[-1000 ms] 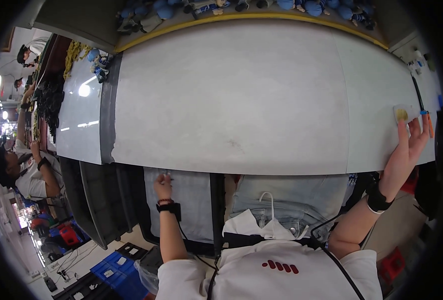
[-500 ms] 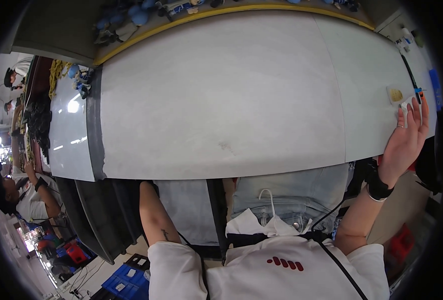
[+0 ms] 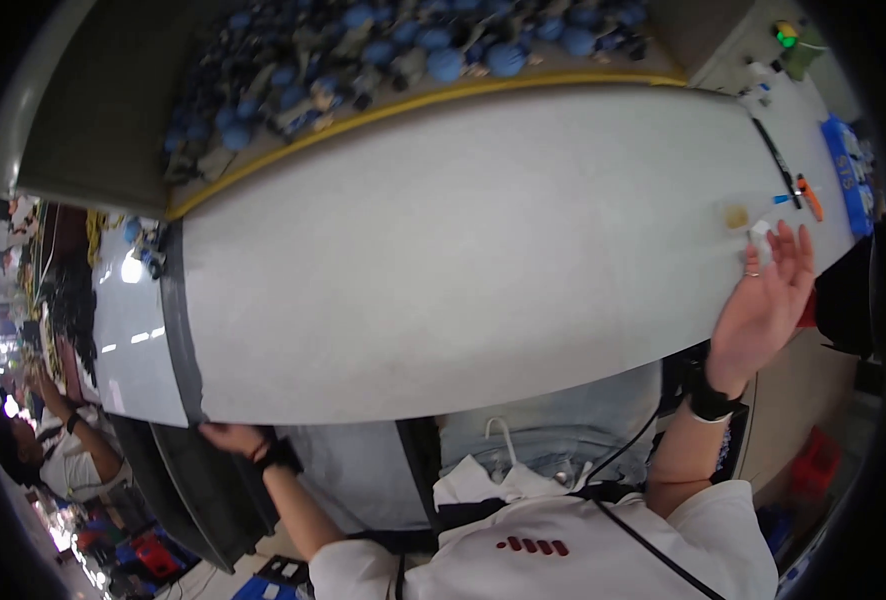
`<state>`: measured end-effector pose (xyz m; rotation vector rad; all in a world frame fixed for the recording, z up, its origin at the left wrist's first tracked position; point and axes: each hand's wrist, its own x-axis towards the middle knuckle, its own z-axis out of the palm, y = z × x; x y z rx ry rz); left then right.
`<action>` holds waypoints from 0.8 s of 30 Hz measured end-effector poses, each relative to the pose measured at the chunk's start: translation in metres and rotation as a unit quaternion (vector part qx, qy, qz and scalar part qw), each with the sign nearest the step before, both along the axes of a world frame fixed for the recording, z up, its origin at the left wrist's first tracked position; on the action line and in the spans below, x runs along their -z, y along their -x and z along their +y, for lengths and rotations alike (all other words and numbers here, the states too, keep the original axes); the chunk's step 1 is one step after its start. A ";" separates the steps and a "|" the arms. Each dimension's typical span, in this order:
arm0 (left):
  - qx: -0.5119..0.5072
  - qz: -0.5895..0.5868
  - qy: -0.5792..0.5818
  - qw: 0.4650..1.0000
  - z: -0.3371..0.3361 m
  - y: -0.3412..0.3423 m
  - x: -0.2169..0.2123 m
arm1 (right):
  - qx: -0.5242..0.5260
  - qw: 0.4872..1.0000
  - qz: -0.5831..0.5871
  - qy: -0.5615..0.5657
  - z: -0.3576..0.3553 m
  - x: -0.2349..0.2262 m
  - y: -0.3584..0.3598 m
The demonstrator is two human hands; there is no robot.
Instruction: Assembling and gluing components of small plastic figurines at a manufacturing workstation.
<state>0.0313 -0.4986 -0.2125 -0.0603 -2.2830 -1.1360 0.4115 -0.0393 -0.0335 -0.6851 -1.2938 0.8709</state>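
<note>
My right hand (image 3: 763,305) is over the right end of the pale worktable (image 3: 413,270), fingers stretched upward and a little apart. Close behind its fingers lies a small crumpled white piece (image 3: 760,232); whether they touch it I cannot tell. A small yellowish block (image 3: 736,216) is just left of it. Beyond the fingertips are a black pen-like stick (image 3: 778,160) and an orange-handled tool (image 3: 810,198). At the table's front left corner is my left hand (image 3: 231,437), beside the grey edge strip (image 3: 185,330). Its fingers are blurred, and I see nothing in it.
A yellow-edged shelf (image 3: 413,108) along the back holds many small blue-capped figures (image 3: 443,64). One figure (image 3: 146,250) stands left of the strip. A blue bin (image 3: 847,175) sits far right. Folded jeans (image 3: 553,425) lie below the front edge. Another person (image 3: 73,455) works at left.
My left hand, hidden below the table edge before, now shows at the front left corner. The view has shifted, bringing more of the back shelf in. My right hand stays near the white piece.
</note>
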 end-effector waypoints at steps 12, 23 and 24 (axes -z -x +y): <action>0.740 0.012 0.359 0.568 0.279 -0.143 -0.286 | 0.052 0.997 0.060 0.022 -0.011 0.003 -0.002; 0.621 0.256 0.451 0.588 0.553 -0.158 -0.246 | 0.017 0.998 0.053 0.014 -0.008 -0.002 -0.001; 0.623 0.258 0.450 0.586 0.559 -0.153 -0.244 | 0.008 0.999 0.046 0.013 -0.007 -0.001 -0.002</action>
